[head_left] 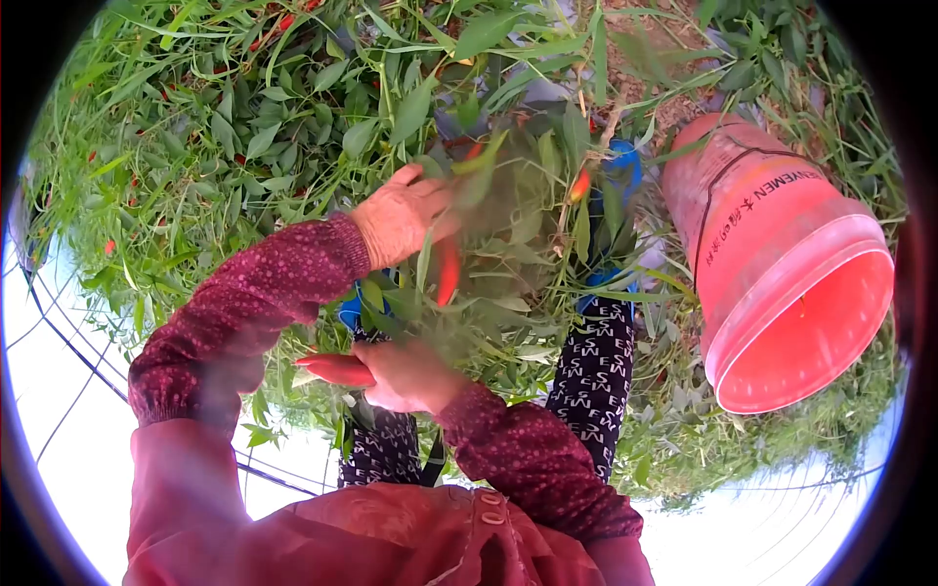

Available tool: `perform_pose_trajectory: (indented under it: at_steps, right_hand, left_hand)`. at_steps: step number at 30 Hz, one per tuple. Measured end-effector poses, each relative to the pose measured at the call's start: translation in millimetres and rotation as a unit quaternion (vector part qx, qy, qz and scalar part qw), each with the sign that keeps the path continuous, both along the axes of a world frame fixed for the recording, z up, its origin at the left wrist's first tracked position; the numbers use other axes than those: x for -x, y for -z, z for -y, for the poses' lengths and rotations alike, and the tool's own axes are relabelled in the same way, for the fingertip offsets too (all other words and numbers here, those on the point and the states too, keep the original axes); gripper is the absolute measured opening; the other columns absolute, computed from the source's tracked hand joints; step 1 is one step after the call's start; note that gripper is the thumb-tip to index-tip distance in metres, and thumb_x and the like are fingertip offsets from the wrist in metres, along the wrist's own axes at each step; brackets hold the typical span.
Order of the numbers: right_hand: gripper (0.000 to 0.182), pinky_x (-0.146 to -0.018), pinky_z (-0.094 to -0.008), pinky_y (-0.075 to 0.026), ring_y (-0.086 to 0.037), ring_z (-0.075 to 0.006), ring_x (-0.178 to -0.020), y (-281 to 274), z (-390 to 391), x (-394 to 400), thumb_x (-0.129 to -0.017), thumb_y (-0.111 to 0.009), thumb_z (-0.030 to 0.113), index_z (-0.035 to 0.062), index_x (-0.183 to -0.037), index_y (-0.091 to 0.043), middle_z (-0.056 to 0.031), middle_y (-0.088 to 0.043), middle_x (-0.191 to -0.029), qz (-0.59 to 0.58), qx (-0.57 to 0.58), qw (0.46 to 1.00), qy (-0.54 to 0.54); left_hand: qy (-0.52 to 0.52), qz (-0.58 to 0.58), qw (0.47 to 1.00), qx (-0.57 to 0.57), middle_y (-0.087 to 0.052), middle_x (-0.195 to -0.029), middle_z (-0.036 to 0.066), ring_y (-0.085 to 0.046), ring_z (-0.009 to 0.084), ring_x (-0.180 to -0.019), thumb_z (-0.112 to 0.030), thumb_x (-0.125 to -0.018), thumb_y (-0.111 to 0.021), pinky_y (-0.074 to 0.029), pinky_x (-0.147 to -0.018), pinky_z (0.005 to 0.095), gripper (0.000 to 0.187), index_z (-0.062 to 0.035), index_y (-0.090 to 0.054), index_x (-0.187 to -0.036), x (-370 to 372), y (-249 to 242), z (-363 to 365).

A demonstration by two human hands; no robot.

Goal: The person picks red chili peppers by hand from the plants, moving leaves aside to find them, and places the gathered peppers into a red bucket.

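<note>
My right hand (408,376) is closed around a red chili pepper (337,369), whose tip sticks out to the left. There may be more in that grip, but the fingers hide it. My left hand (403,215) reaches in among the leaves above it. Its fingers are bent, with their tips lost in blur and foliage. Just below those fingers hangs another red chili pepper (447,272). A red-orange pepper (580,185) sits on the plant farther to the right.
A red bucket (767,254) with dark lettering lies tilted at the right, mouth toward me. Leafy pepper plants (264,127) and grass surround my blue shoes (618,171). Bare soil (655,63) shows at the top. A dark blurred patch covers the middle.
</note>
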State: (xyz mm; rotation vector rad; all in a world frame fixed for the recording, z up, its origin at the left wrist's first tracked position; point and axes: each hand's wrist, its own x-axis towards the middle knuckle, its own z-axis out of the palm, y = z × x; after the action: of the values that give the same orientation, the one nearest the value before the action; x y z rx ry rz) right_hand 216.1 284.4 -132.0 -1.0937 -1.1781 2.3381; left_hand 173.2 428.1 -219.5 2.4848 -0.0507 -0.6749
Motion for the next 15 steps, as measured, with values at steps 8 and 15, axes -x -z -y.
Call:
perform_pose_trajectory:
  at_steps: [8,15]
  right_hand:
    - [0.037,-0.064,-0.0444,-0.046,-0.060,-0.0346,-0.070,3.1,24.7,23.2,-0.069,-0.061,0.026,0.0048,-0.099,-0.056,-0.0171,-0.061,-0.076,0.090,-0.145,0.982,0.077]
    - [0.026,-0.065,-0.0417,-0.045,-0.060,-0.0320,-0.071,-10.8,16.2,18.4,-0.073,-0.061,0.025,0.0057,-0.089,-0.060,-0.0145,-0.061,-0.076,0.076,-0.145,0.982,0.093]
  left_hand:
    - [-0.022,0.116,0.992,0.044,-0.057,-0.101,0.014,-0.054,0.0286,-0.099,-0.018,-0.069,-0.054,-0.040,-0.092,0.0446,0.031,-0.0056,-0.054,-0.097,-15.9,-49.7,47.8]
    - [-0.199,0.171,0.965,-0.003,-0.054,-0.091,0.012,-0.053,0.0279,-0.092,-0.018,-0.064,-0.055,-0.042,-0.084,0.0418,0.029,-0.0045,-0.055,-0.089,10.5,-84.7,44.3]
